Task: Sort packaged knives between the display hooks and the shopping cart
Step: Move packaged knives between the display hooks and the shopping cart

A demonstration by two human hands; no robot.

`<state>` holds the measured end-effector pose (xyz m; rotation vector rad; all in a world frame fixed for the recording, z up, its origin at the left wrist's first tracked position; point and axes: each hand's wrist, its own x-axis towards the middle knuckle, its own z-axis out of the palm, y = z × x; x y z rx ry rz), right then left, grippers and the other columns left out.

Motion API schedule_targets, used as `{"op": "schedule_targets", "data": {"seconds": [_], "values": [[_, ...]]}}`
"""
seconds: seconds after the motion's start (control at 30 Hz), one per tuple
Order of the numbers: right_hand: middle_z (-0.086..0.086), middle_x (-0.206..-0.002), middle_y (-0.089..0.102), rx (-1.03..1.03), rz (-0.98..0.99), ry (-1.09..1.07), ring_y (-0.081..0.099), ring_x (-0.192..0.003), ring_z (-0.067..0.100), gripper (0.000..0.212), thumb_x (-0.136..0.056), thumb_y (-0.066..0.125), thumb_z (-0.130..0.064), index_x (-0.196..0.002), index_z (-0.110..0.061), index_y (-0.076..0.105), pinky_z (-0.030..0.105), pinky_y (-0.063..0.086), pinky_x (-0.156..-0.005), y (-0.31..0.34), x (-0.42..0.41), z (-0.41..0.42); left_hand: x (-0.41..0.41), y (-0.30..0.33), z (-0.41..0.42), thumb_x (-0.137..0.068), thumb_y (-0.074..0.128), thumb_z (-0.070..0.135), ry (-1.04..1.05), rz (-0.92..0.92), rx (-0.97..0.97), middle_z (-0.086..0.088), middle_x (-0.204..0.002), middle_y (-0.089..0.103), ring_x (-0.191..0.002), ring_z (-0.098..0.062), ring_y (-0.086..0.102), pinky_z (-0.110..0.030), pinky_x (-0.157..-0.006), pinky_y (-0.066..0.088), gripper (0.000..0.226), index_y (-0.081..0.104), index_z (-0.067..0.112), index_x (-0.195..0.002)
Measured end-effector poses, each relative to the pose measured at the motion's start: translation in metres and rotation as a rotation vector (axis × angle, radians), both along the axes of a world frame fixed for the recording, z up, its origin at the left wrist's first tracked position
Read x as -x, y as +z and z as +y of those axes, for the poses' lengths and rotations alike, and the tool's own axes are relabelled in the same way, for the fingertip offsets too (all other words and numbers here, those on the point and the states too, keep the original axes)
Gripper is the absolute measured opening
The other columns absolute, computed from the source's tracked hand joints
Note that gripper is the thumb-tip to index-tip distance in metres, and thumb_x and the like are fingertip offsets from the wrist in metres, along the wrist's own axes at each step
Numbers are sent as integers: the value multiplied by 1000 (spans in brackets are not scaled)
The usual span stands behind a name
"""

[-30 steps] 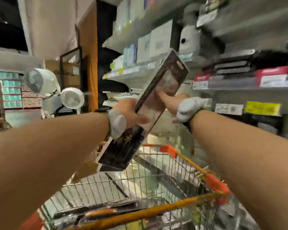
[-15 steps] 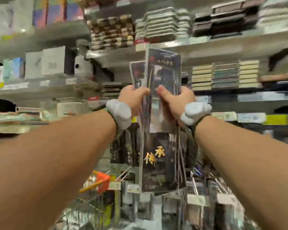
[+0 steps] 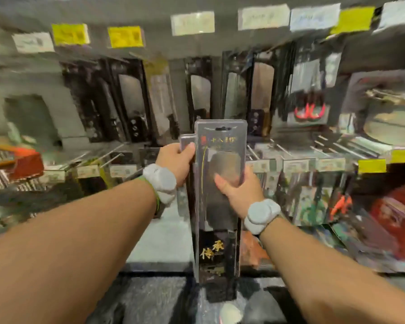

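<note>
Blurred display hooks [image 3: 262, 150] wait ahead, both hands, left hand [image 3: 177, 161] and right hand [image 3: 237, 189], pinching the upright packaged knife [image 3: 220, 183] before them; a mistimed thrust may miss its hang-hole.

A long dark packaged knife [image 3: 220, 183], gold characters near its base and a hang slot at the top, stands upright before blurred rows of packaged knives [image 3: 136, 101] hanging on display hooks [image 3: 278, 148].
</note>
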<state>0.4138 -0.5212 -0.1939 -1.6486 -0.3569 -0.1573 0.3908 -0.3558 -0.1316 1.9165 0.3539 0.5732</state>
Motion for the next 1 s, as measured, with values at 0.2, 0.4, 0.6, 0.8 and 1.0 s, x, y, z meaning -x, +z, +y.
{"op": "schedule_targets", "data": {"seconds": [0.2,0.4,0.6,0.8,1.0], "values": [[2,-116,63,228,279,-16,60,-109,20,68,-75,73,-52,-123,-11,49,34,48,-93,-102,-36,11,-44,-86,4,-92,61,23,9,122,-244,-6,-62,37,-61,-20,33,-24,-53,29,42,36,12,-60],[5,-109,62,421,286,99,60,-103,24,30,-94,55,-36,-112,-13,52,31,44,-85,-134,-88,8,-90,-119,33,-88,61,6,-61,135,-419,6,-79,54,-66,-5,48,-26,-68,38,14,59,16,-98],[11,-105,60,470,313,132,58,-93,21,26,-96,50,-32,-111,-10,51,34,45,-83,-150,-110,3,-117,-133,32,-69,46,17,-267,258,-412,4,-110,69,-104,-18,65,-39,-97,51,48,58,26,-115],[6,-100,55,576,297,112,51,-87,19,30,-97,50,-27,-119,-8,50,30,42,-76,-158,-113,-5,-120,-138,27,-76,56,16,-284,366,-492,2,-119,68,-111,-17,63,-37,-101,49,50,61,19,-126],[11,-102,57,585,361,29,52,-88,22,32,-96,51,-28,-120,-6,50,36,45,-80,-169,-116,-13,-110,-146,12,-84,47,-4,-221,367,-587,-4,-137,57,-126,-25,54,-34,-104,44,69,38,22,-148]]}}
